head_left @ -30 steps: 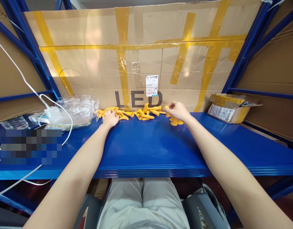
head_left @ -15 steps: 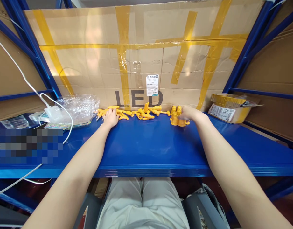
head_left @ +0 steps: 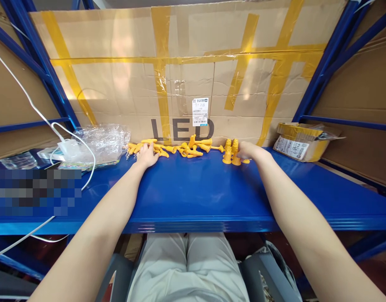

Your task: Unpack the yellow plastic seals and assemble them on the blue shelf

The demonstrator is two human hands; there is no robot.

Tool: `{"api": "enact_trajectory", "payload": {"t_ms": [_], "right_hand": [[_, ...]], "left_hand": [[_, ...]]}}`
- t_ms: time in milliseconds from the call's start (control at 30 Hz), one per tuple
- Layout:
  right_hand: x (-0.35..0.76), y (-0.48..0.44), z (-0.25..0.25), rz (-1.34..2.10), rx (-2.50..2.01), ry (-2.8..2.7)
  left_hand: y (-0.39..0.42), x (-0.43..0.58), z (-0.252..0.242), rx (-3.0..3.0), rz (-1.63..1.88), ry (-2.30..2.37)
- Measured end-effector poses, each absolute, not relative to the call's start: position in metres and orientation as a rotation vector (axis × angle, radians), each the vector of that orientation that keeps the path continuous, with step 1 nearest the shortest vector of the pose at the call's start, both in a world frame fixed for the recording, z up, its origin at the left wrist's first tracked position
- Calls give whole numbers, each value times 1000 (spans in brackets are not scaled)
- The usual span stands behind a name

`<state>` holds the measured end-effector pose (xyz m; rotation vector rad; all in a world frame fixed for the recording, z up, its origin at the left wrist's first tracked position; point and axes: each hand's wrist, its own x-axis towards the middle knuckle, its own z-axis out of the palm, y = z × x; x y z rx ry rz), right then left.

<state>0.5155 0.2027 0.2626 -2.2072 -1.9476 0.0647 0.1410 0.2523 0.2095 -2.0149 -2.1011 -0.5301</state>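
My left hand (head_left: 146, 157) rests over the left end of a row of loose yellow plastic pieces with flared ends (head_left: 193, 147), fingers spread a little. Small dark coiled bits (head_left: 129, 155) lie beside that hand. To the right, several of the same yellow pieces stand upright in a tight group (head_left: 227, 156), wide ends down. My right hand (head_left: 247, 150) is at the right side of this group, its fingers closed against the nearest standing piece (head_left: 236, 158); the fingertips are partly hidden. Another yellow piece (head_left: 247, 161) shows low under that hand.
A large taped cardboard sheet (head_left: 117, 84) closes off the back of the blue shelf (head_left: 199, 193). Clear plastic wrapping (head_left: 104, 138) and a white cable (head_left: 94, 163) lie at left. A small open carton (head_left: 296, 144) sits at right. Blue rack posts stand on both sides.
The front standing pieces have shifted slightly left, and the right hand has moved a little with them. The left hand stays on the loose pieces, almost unmoved.
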Motion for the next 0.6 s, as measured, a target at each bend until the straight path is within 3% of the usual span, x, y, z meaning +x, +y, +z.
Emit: {"api": "enact_trajectory", "payload": {"t_ms": [600], "right_hand": [[518,212,253,-20,-2323,-1981]], "left_hand": [[254,138,208,-2077,-571,-2108]]}}
